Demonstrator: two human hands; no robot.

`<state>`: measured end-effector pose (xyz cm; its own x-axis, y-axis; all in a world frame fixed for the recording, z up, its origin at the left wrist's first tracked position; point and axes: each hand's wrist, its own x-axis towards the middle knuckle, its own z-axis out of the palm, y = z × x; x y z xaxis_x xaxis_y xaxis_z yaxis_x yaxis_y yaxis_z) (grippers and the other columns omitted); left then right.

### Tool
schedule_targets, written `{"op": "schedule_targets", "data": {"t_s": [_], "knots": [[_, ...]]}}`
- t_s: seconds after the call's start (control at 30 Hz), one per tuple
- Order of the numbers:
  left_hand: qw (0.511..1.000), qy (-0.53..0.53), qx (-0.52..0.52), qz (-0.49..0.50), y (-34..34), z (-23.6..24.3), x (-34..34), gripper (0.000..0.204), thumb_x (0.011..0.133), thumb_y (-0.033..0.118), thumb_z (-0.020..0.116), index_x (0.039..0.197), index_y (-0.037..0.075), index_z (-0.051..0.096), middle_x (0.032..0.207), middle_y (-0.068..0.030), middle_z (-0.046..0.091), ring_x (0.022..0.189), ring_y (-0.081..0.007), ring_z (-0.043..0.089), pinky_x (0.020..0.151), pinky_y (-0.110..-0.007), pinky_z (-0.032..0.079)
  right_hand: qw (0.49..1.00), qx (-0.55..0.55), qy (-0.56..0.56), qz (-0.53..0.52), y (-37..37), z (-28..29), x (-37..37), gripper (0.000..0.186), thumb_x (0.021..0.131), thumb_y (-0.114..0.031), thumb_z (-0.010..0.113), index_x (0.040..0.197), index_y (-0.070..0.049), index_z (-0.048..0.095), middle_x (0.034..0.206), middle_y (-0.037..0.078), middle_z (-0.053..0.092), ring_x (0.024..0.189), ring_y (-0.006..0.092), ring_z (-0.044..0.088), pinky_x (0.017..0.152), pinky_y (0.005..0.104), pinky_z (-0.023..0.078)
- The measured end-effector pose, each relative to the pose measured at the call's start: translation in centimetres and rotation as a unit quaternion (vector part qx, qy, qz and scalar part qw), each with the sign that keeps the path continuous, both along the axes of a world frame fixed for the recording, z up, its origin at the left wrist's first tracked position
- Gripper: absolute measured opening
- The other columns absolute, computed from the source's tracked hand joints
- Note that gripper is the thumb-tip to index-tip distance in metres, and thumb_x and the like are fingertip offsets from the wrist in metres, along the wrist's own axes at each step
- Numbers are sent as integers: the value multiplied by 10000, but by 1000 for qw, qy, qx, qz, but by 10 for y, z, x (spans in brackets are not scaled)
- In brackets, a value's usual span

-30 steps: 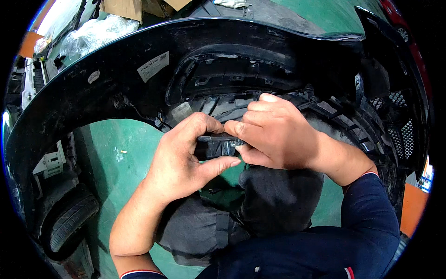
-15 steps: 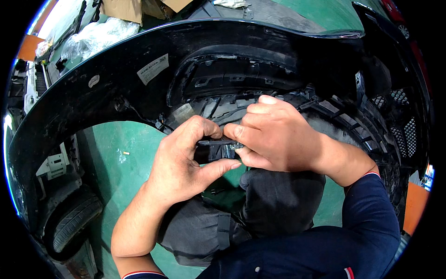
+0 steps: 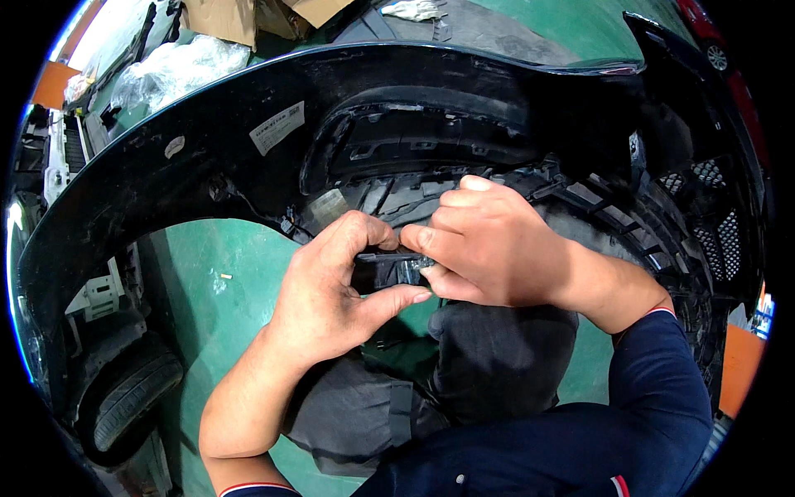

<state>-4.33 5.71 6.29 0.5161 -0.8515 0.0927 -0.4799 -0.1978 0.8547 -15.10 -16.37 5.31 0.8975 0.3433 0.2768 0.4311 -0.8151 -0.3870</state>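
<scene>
Between my hands, above my knees, is a small black plastic part (image 3: pixel 383 272) with a shiny, partly clear piece at its right end. My left hand (image 3: pixel 325 290) is closed round its left side, thumb below and bent fingers above. Curled over the right end, my right hand (image 3: pixel 493 244) pinches it with thumb and forefinger; the fingers hide what lies under them. Just beyond the hands stands a large dark car bumper cover (image 3: pixel 178 178), its inner side facing me. A white label (image 3: pixel 277 128) is stuck to it.
At the left lie a tyre (image 3: pixel 137 398) and a pale metal bracket (image 3: pixel 95 296). Clear plastic wrap (image 3: pixel 178 70) and cardboard (image 3: pixel 222 18) lie beyond the bumper cover. A white glove (image 3: pixel 411 9) lies at the far side, and a red car (image 3: pixel 704 29) stands at the far right.
The view has shifted slightly, so the bumper cover sits a little lower in it. Both hands keep nearly the same grip on the black part.
</scene>
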Motion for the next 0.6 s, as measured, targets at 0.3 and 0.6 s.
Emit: {"op": "schedule_targets", "data": {"t_s": [0.3, 0.6], "knots": [[1000, 18, 11, 6, 0, -2, 1, 563, 678, 237, 1028, 1058, 34, 666, 995, -83, 717, 923, -180, 704, 833, -332, 579, 1000, 28, -2, 9, -1, 0, 1, 447, 747, -209, 831, 1152, -68, 705, 770, 25, 589, 744, 237, 608, 731, 396, 462], [1000, 22, 3, 5, 0, -5, 2, 570, 679, 239, 1027, 1066, 33, 662, 1007, -87, 719, 931, -189, 707, 842, -340, 582, 1000, 26, -1, 15, -1, -1, 4, 460, 739, -205, 836, 1158, -72, 700, 779, 25, 588, 744, 238, 606, 724, 398, 457]]}}
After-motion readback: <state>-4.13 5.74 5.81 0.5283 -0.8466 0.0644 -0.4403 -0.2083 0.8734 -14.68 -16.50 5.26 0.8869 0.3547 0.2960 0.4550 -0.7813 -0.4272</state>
